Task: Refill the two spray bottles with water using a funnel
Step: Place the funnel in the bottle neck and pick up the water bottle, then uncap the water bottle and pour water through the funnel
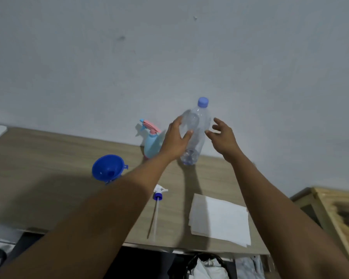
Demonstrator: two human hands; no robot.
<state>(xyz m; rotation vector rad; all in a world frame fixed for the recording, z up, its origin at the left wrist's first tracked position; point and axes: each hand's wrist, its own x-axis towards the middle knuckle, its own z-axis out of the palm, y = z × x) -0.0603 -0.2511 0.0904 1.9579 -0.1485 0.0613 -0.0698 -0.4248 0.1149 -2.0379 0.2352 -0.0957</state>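
clear bottle [195, 135]: capped, near-empty | left hand [174, 140]: touching

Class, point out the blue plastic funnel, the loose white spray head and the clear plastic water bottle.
Blue plastic funnel [107, 168], head view, inner bowl.
Loose white spray head [158, 193], head view, blue collar.
Clear plastic water bottle [197, 125], head view, upper body.

Clear water bottle [194, 135], blue cap on, upright at table's 12 o'clock. Pale-blue spray bottle [151, 144], pink trigger, upright just beside, toward 11. Blue funnel [107, 168] tipped at 9. Detached sprayer head [157, 200], long tube, flat at centre.
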